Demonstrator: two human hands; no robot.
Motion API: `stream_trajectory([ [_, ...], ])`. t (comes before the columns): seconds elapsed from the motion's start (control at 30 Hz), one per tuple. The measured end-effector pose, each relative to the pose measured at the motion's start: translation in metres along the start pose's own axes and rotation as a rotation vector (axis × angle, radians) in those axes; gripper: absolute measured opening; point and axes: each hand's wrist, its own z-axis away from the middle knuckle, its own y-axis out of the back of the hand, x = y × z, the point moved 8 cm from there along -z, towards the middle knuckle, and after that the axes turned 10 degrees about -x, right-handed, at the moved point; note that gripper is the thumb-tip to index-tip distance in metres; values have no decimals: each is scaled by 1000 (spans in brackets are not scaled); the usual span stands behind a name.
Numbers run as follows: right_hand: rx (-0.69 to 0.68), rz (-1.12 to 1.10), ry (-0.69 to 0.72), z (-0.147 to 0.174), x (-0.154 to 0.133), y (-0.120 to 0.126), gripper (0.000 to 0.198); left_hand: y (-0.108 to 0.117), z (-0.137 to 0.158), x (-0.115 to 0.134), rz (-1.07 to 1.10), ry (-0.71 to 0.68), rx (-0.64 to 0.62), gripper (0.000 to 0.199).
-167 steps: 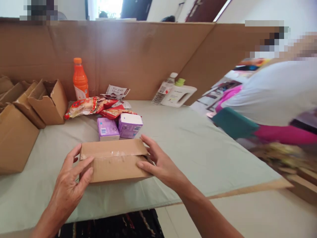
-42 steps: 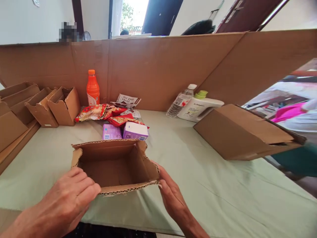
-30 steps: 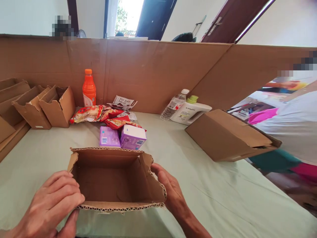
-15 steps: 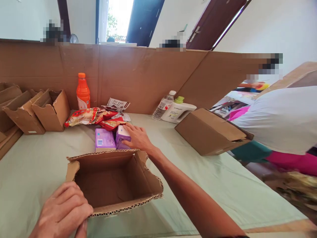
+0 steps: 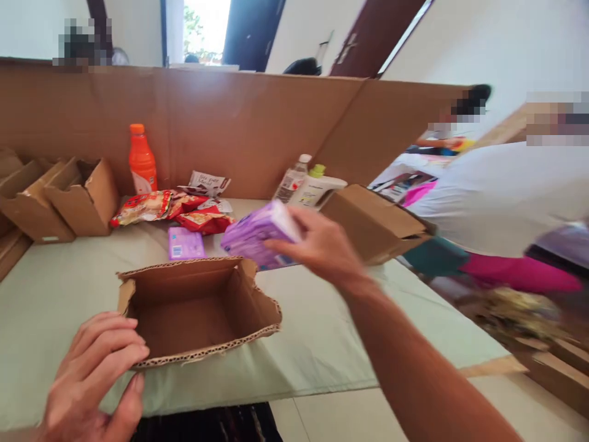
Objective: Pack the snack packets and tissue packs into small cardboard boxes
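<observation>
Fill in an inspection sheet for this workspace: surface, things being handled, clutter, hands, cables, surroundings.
Surface: pale green cloth, wrinkled.
Things handled: open box; purple pack, tilted and blurred.
Clutter: smaller-looking purple packet, red snack bags, orange bottle, white jug, cardboard boxes at left, another box at right.
Hands: left hand at the open box's near left corner, grip unclear; right hand holds the purple pack.
Cables: nothing seen.
Surroundings: cardboard screen behind; co-worker at right.

Counted: purple packs (image 5: pixel 257 232), two; open carton (image 5: pixel 179 277), one; right-side carton (image 5: pixel 363 222), one; orange bottle (image 5: pixel 142 161), one; clear bottle (image 5: pixel 291 183), one; white jug (image 5: pixel 316 191), one. Red packets (image 5: pixel 205 220), left-side cartons (image 5: pixel 98 205) overlapped: at least three each were visible.
</observation>
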Motion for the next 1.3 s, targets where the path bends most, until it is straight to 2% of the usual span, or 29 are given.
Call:
stream_trajectory([
  [0.03,92,-128,7,8,-4,22,65,0,-3,3,9,18,1,29],
  [0.1,243,-328,86,24,-24,59,55,1,-6,6,36,44,20,27],
  [0.2,154,-337,290,36,-80,74,42,-2,-6,7,82,48,45,24],
  [0.27,20,-204,420,38,-118,61,51,-4,-5,6,102,56,63,23],
  [0.37,-227,-3,551,36,-159,15,58,-5,-2,6,107,74,92,23],
  [0.5,-655,219,552,32,-180,-65,38,-4,-2,8,114,76,127,22],
  [0.57,-841,296,538,35,-185,-97,37,-4,-3,8,122,73,133,22],
  [0.63,-950,330,543,38,-191,-120,41,-5,-4,8,128,71,134,23],
  [0.73,-999,312,565,40,-201,-139,44,-6,-5,8,139,61,136,24],
  [0.87,-1003,250,571,40,-205,-150,46,-8,-4,7,162,51,122,24],
  [0.97,-1012,216,576,45,-203,-151,48,-10,-4,7,175,50,103,24],
  [1.13,-944,158,593,49,-201,-150,39,-10,-1,10,188,36,93,23],
  [1.3,-956,129,621,47,-200,-152,44,-11,0,9,158,41,72,23],
])
